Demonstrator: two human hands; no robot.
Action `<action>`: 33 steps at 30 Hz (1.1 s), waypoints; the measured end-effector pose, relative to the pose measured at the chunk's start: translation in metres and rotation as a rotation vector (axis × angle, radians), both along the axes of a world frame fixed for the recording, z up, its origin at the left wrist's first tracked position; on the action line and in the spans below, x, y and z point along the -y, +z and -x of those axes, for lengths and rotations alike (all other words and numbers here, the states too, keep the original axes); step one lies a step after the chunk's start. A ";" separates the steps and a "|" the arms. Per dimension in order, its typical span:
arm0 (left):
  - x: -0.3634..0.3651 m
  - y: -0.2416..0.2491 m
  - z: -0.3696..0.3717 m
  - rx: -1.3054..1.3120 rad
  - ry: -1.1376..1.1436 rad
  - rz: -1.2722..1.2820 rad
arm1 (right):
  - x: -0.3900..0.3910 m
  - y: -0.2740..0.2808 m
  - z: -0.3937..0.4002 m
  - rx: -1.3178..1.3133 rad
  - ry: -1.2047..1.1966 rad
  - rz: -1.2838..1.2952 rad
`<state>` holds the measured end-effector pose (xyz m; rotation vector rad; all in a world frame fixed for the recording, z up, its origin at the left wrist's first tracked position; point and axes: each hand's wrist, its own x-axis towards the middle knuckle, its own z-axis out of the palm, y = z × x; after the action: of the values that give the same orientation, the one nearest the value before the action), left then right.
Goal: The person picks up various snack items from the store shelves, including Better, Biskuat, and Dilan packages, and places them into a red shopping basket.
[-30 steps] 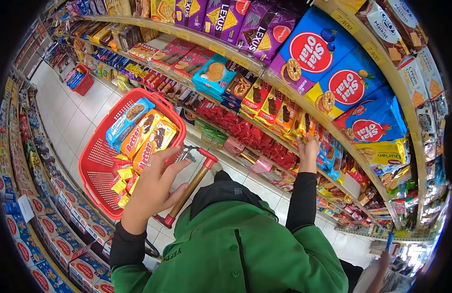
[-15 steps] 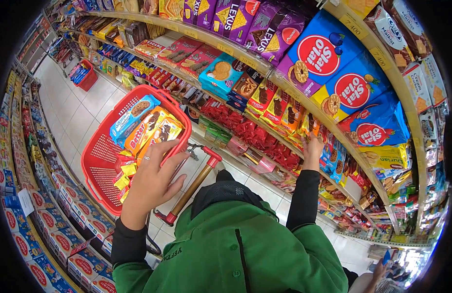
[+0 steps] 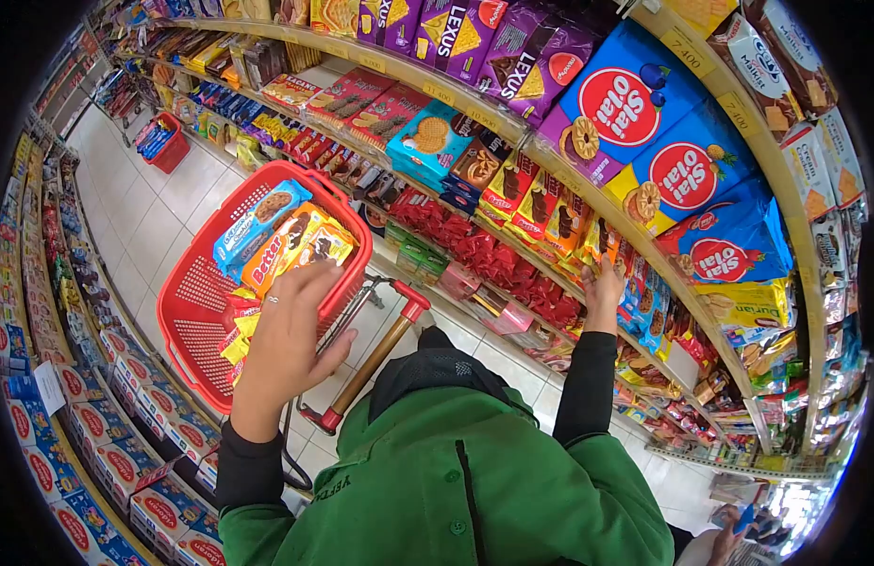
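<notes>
My left hand (image 3: 293,330) is held over the near side of a red plastic basket (image 3: 193,344), fingers loosely apart and nothing in them. Inside the basket lie a blue cookie packet (image 3: 259,224), an orange Better biscuit packet (image 3: 288,253) and several small red and yellow packets (image 3: 237,341), partly hidden by that hand. On the right, my right hand (image 3: 604,291) reaches into a lower shelf. Its fingers close on the bottom of an orange biscuit packet (image 3: 601,241), which sits at the end of a row of similar packets (image 3: 565,223).
A red and gold pull handle (image 3: 373,363) stands beside the basket. Purple Lexus packs (image 3: 533,62) and blue Slai O'lai packs (image 3: 618,106) fill the upper shelf. Another red basket (image 3: 166,151) is farther down the aisle. Boxes (image 3: 102,424) line the left shelves. Part of another person (image 3: 729,540) shows at lower right.
My left hand has shifted slightly left, its fingers curling a little over the basket. My right hand stays at the orange packet with hardly any movement.
</notes>
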<state>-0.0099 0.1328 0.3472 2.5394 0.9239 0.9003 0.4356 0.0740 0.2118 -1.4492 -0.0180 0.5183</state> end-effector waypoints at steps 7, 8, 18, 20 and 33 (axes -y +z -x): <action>-0.009 -0.005 0.019 0.306 0.455 -0.139 | 0.022 -0.022 0.021 0.473 -0.135 0.149; -0.011 -0.005 0.024 0.358 0.486 -0.131 | 0.024 -0.034 0.021 0.620 -0.171 0.144; -0.031 0.001 0.042 0.407 0.642 -0.334 | -0.034 -0.030 0.147 0.363 0.517 0.014; -0.037 0.000 0.041 0.365 0.660 -0.405 | -0.052 -0.033 0.171 0.483 0.714 -0.012; -0.084 -0.010 0.040 0.127 0.760 -0.483 | -0.177 0.012 0.297 1.449 1.383 -0.177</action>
<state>-0.0501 0.2168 0.3371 2.4359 1.8732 1.6380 0.1389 0.2514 0.2234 -1.1601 -2.2363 0.3821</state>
